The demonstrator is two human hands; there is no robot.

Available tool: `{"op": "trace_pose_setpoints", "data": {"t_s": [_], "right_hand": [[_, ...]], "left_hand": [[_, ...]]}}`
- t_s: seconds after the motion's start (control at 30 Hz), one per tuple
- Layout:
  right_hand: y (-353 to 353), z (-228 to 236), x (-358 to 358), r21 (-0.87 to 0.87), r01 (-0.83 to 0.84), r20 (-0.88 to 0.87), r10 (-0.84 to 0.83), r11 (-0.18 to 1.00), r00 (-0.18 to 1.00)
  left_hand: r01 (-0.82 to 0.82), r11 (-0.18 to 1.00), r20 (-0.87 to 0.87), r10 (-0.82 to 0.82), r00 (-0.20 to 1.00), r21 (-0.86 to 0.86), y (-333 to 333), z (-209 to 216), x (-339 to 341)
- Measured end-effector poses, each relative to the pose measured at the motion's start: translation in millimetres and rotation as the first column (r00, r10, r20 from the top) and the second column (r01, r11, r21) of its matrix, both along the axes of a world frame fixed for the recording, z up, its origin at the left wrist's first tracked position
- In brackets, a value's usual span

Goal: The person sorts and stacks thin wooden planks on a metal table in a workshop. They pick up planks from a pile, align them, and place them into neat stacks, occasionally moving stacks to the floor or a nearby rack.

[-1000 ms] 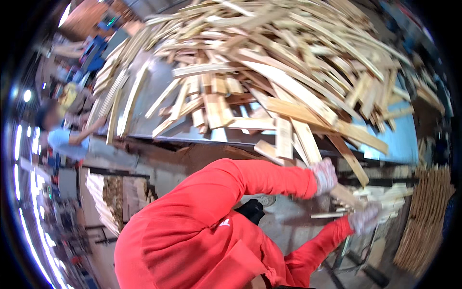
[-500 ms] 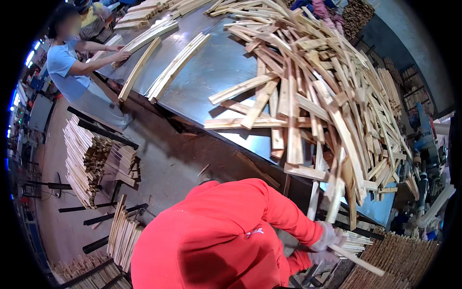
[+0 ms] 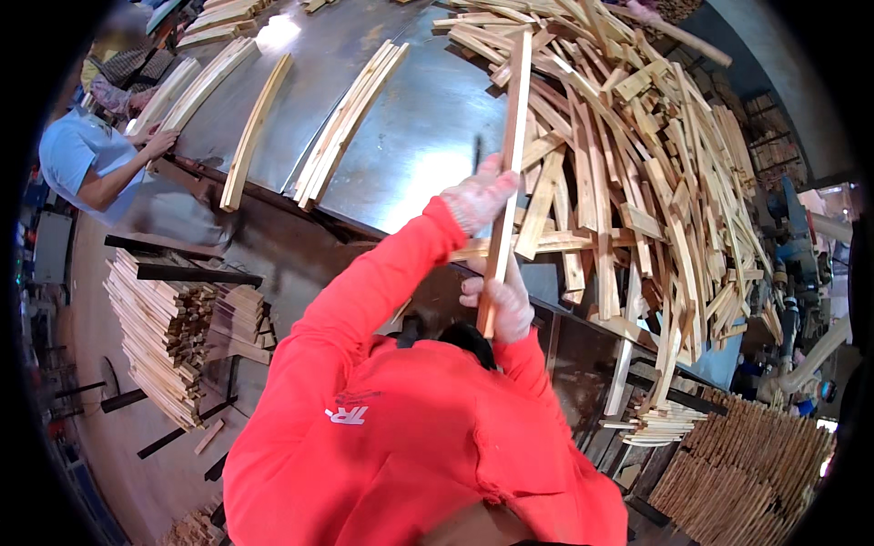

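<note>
My left hand, in a light speckled glove, grips a long pale wooden slat about halfway along it. My right hand, also gloved, holds the same slat near its lower end. The slat stands nearly upright in the picture, over the near edge of a grey metal table. Its far end reaches onto a big loose pile of wooden slats covering the table's right side. My red sleeves and red shirt fill the lower middle of the view.
A person in a light blue shirt at the left edge rests a hand on a row of slats. More slat bundles lie on the table. Stacked slats stand on the floor at left, others at lower right.
My hands were low at the table's right edge among slats. Now both are raised in front of me, holding one long slat over the table. The view has swung down and left.
</note>
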State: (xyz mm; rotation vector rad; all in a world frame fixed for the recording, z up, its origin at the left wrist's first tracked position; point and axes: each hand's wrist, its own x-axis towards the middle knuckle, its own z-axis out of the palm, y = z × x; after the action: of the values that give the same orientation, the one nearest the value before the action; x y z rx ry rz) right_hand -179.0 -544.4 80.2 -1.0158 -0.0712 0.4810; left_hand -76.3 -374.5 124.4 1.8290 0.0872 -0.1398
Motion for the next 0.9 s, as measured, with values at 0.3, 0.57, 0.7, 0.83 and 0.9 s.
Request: {"op": "trace_pose_setpoints", "data": {"t_s": [0.3, 0.57, 0.7, 0.83, 0.9], "right_hand": [[65, -60, 129, 0.859, 0.029, -0.379, 0.597, 0.511, 0.707], [171, -71, 174, 0.095, -0.366, -0.559, 0.354, 0.926, 0.750], [241, -106, 158, -0.680, -0.375, -0.168, 0.364, 0.630, 0.916], [279, -93, 178, -0.893, -0.437, -0.258, 0.665, 0.113, 0.700], [277, -112, 189, -0.845, -0.521, -0.286, 0.724, 0.117, 0.627]], "left_hand": [[-0.123, 0.393, -0.162, 0.615, 0.771, 0.911, 202, -57, -6], [-0.035, 0.574, -0.368, 0.569, 0.736, 0.818, 245, -92, 22], [-0.267, 0.913, -0.434, 0.385, 0.814, 0.310, 248, -102, 4], [-0.298, 0.827, -0.352, 0.491, 0.797, 0.477, 227, -120, 1], [-0.255, 0.685, -0.160, 0.480, 0.862, 0.682, 216, -108, 5]]}}
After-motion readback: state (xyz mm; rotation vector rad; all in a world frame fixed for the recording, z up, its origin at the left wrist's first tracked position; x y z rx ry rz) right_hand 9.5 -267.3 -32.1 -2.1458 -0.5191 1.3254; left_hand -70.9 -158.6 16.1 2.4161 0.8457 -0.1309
